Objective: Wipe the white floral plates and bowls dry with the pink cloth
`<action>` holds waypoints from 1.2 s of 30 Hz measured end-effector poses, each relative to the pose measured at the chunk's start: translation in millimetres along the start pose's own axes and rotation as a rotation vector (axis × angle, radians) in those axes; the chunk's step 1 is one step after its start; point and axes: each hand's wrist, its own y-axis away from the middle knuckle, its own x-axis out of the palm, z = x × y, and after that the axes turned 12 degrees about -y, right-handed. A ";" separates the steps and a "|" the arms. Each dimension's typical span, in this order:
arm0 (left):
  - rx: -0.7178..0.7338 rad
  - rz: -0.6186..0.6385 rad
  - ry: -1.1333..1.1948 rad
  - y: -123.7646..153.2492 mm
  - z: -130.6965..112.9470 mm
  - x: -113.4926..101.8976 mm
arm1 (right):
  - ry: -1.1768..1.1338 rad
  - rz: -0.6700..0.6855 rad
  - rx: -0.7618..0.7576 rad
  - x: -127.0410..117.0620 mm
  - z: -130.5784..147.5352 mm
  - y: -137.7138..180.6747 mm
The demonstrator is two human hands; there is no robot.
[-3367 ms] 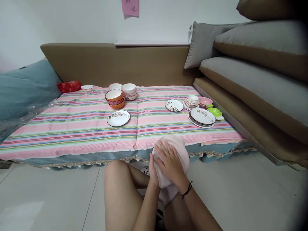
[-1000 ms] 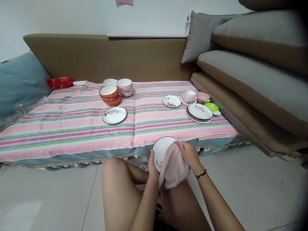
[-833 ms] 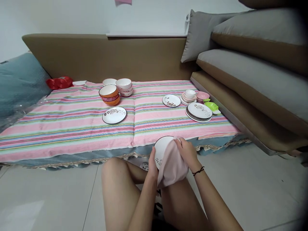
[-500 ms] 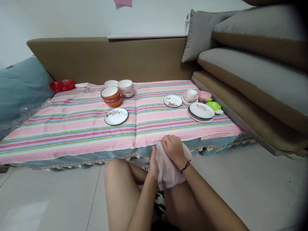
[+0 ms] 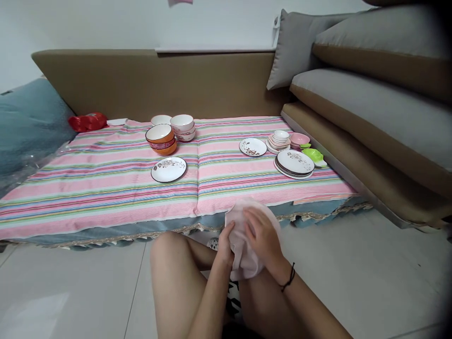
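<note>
I sit on the floor in front of a low mattress with a striped cloth (image 5: 106, 188). My left hand (image 5: 226, 245) grips the left edge of a plate that a pink cloth (image 5: 243, 226) covers entirely. My right hand (image 5: 261, 240) lies flat on the pink cloth and presses it against the plate. The plate itself is hidden under the cloth.
On the striped cloth stand stacked orange bowls (image 5: 161, 140), white bowls (image 5: 181, 127), a single flowered plate (image 5: 168, 169), another plate (image 5: 253, 147), a plate stack (image 5: 294, 164), small dishes (image 5: 280, 140), a pink bowl (image 5: 300, 139) and a green dish (image 5: 313, 155). Sofa cushions (image 5: 370, 108) rise at right.
A second ago the plate's white face showed beside the cloth. My right hand has swept the pink cloth over it, and the plate is now fully covered.
</note>
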 end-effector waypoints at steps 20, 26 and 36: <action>0.069 0.163 -0.021 64.9 -71.1 20.6 | 0.103 -0.212 0.079 -54.1 53.4 -59.8; -0.008 0.028 0.152 83.2 -88.5 28.9 | -0.427 -0.098 0.369 -65.7 49.7 -59.7; 0.005 0.066 0.088 87.0 -99.1 14.2 | -0.744 0.116 0.379 -64.4 55.4 -52.9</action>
